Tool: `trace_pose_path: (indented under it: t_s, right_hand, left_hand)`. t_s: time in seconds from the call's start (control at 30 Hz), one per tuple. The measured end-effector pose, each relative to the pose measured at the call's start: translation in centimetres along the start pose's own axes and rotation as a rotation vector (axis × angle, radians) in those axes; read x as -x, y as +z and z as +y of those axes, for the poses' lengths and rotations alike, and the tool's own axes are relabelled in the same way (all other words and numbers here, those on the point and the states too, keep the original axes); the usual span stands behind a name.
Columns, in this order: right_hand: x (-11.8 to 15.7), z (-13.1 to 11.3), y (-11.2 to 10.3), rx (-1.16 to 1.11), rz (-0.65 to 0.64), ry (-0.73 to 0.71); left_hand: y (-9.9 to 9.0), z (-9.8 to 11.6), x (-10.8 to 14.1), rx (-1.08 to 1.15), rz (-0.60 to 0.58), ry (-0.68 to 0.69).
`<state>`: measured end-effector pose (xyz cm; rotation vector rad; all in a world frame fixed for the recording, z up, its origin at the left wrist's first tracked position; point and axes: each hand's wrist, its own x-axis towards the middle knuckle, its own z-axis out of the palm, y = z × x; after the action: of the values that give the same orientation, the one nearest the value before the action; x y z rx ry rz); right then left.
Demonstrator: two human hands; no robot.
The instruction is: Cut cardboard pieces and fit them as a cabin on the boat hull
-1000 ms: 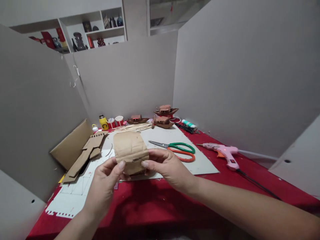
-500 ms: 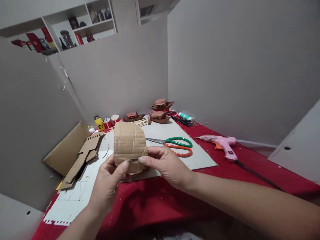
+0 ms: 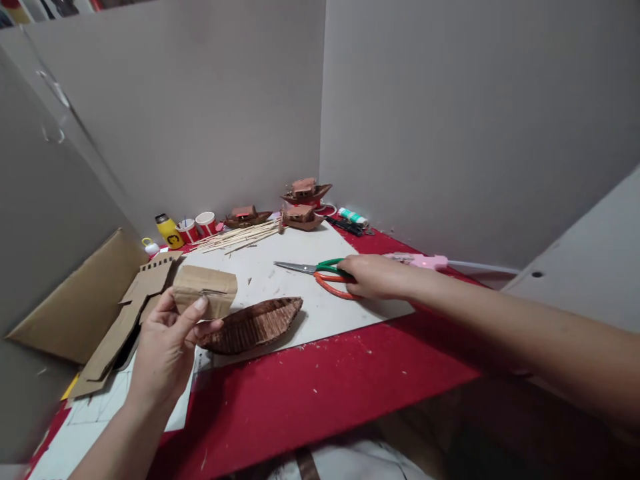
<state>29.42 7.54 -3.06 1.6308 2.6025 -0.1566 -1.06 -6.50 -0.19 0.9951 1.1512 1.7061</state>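
Note:
My left hand (image 3: 167, 343) pinches a bent piece of brown cardboard (image 3: 213, 277), which has a dark slit near my thumb. Just behind those fingers, a brown model boat hull (image 3: 260, 325) rests on the white sheet, its near-left end partly hidden. At the right, my right hand (image 3: 375, 275) closes over the handles of the scissors (image 3: 303, 268). Their handles are green and orange, and the blades point left, lying low over the sheet. Some of my right fingertips are hidden behind the handles.
A pink glue gun (image 3: 425, 261) lies beyond my right forearm. Thin wooden sticks (image 3: 245, 233), finished model boats (image 3: 304, 217), red-and-white cups (image 3: 205, 223) and a yellow bottle (image 3: 169, 231) stand at the back. Cut cardboard (image 3: 113, 327) lies at left on the red tabletop (image 3: 310, 387).
My right hand has left the cardboard and moved right onto the scissors. My left hand has carried the cardboard left, uncovering the boat hull. The view has tilted down and turned right.

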Motion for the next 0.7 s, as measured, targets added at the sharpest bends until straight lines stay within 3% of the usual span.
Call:
trace_pose_path:
  t_s: [0.3, 0.47, 0.53, 0.63, 0.7]
  right_hand:
    - [-3.3, 0.4, 0.9, 0.039, -0.108, 0.065]
    - [-2.3, 1.0, 0.6, -0.008, -0.031, 0.129]
    - [-0.9, 0.7, 0.6, -0.158, 0.022, 0.063]
    - [2.0, -0.4, 0.7, -0.694, 0.073, -0.151]
    - [4.2, -1.5, 0.7, -0.729, 0.09, -0.262]
  left_hand:
    - [-0.4, -0.1, 0.4, 0.075, -0.022, -0.088]
    - [-0.7, -0.4, 0.6, 0.113, -0.053, -0.083]
    - [-0.7, -0.5, 0.5, 0.127, -0.052, -0.088]
    - [-0.5, -0.6, 0.4, 0.129, -0.06, -0.108]
    - [-0.4, -0.5, 0.4, 0.131, -0.063, -0.112]
